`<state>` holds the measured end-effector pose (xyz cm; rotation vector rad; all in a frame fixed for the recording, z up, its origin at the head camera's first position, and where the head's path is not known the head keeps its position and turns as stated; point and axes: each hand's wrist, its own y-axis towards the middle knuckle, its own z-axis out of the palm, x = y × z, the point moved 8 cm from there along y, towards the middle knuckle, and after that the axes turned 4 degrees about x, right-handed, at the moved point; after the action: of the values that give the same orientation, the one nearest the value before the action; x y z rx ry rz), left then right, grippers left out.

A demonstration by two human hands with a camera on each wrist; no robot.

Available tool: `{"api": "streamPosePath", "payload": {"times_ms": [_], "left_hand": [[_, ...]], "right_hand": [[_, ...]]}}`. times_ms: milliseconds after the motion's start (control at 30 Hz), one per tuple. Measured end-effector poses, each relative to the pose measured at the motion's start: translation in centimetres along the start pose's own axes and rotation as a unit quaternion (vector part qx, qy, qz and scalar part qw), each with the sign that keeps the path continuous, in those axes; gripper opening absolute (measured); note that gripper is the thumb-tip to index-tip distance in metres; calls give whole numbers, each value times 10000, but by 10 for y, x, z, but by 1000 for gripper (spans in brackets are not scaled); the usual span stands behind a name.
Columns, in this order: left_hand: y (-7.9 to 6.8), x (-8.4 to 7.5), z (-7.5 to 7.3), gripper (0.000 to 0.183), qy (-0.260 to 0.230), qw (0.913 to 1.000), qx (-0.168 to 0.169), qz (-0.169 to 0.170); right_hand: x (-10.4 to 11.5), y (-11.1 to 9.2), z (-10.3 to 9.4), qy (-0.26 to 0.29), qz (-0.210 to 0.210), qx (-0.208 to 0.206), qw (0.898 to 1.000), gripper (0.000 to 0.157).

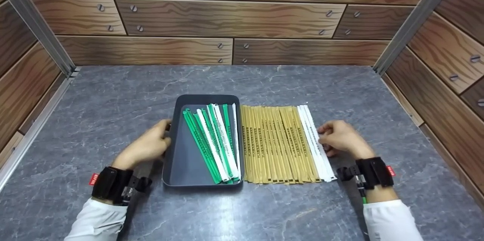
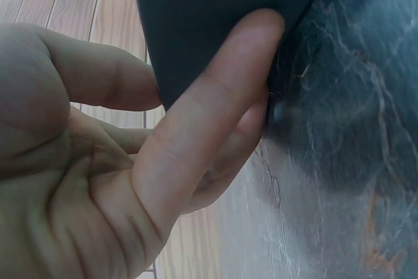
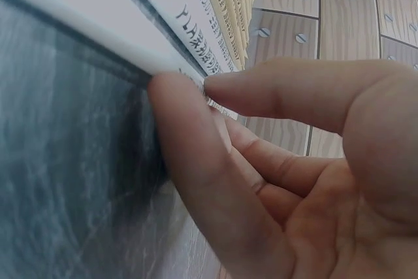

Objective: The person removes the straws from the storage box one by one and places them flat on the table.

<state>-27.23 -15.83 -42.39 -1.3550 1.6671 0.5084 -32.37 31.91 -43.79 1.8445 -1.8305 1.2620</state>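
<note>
A dark grey tray point(image 1: 174, 165) holds several long thin stick packets, green point(image 1: 200, 144) and white point(image 1: 211, 146), lying at a slant. My left hand point(image 1: 147, 144) touches the tray's left wall; in the left wrist view, the thumb and a long finger point(image 2: 222, 76) rest against its outer side. Against the tray's right side lies a tight row of gold stick packets point(image 1: 272, 146), ending in a few white stick packets point(image 1: 314, 139). At that white end my right hand point(image 1: 340, 139) touches the outer edge with its fingertips point(image 3: 171, 93). Its other fingers are partly hidden.
A grey marbled tabletop point(image 1: 124, 93) lies beneath everything. Wood-patterned panels point(image 1: 227, 18) with printed screws stand behind and at both sides, joined by metal corner posts point(image 1: 416, 25). Each wrist wears a black strap point(image 1: 374, 173) with a small camera.
</note>
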Motion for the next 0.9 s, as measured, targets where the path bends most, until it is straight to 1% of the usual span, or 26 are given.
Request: {"api": "streamPosePath", "payload": {"times_ms": [233, 333, 400, 467, 567, 667, 733, 800, 867, 900], "left_hand": [[-1, -1, 1, 60, 86, 9999, -6, 84], [-1, -1, 1, 61, 44, 10000, -9, 83], [-1, -2, 2, 61, 17, 10000, -3, 71], [-1, -2, 1, 60, 15, 10000, 0, 61], [-1, -1, 0, 60, 45, 10000, -20, 33], [0, -1, 0, 60, 77, 10000, -19, 8], [1, 0, 0, 61, 63, 10000, -10, -29], [1, 1, 0, 61, 36, 10000, 9, -54], [1, 2, 1, 61, 5, 10000, 19, -78], [1, 2, 1, 61, -5, 10000, 24, -83]], "right_hand": [[1, -1, 0, 42, -17, -7, 10000, 43], [1, -3, -2, 46, 17, -5, 10000, 42], [4, -4, -6, -17, -23, -97, 9999, 44], [12, -7, -10, -167, -135, -287, 9994, 45], [35, -13, -13, -585, -549, -739, 9940, 47], [65, -17, -3, -732, -1016, -992, 9872, 47], [89, -17, 9, -746, -1326, -985, 9834, 45], [114, -15, 26, -769, -1621, -851, 9801, 43], [142, -12, 44, -932, -1910, -734, 9744, 40], [155, -11, 53, -1038, -1990, -667, 9722, 39]]}}
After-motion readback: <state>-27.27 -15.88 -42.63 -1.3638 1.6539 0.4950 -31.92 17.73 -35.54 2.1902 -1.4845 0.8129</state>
